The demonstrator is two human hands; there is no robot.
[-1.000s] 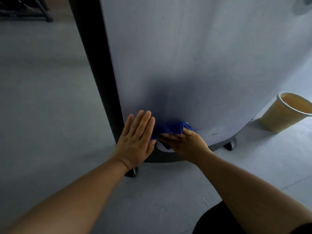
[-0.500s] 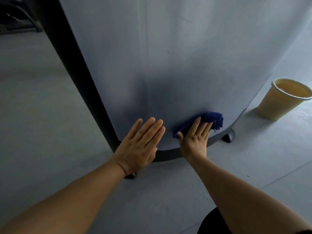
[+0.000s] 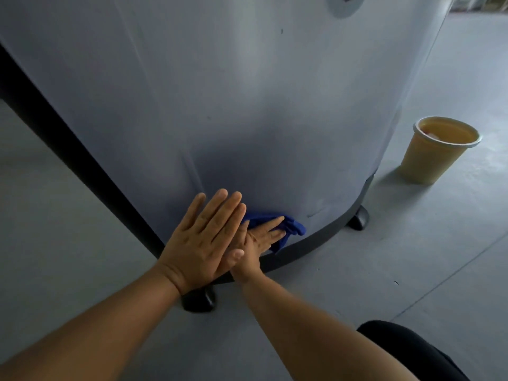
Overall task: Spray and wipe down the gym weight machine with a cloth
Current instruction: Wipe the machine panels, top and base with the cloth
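1 head-worn camera looks forward and steeply down, close to the curved pale grey machine panel (image 3: 247,105), its black base rim (image 3: 316,247) toward 6 o'clock.

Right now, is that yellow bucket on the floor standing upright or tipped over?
Upright. The yellow bucket rests on its base on the floor, its round rim facing up.

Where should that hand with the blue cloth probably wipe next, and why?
Probably rightward along the bottom edge. The right hand presses the blue cloth flat on the grey panel just above the dark base trim, while the left hand lies open just left of the cloth and partly overlaps the right hand. The stretch of panel toward the right foot lies unobstructed.
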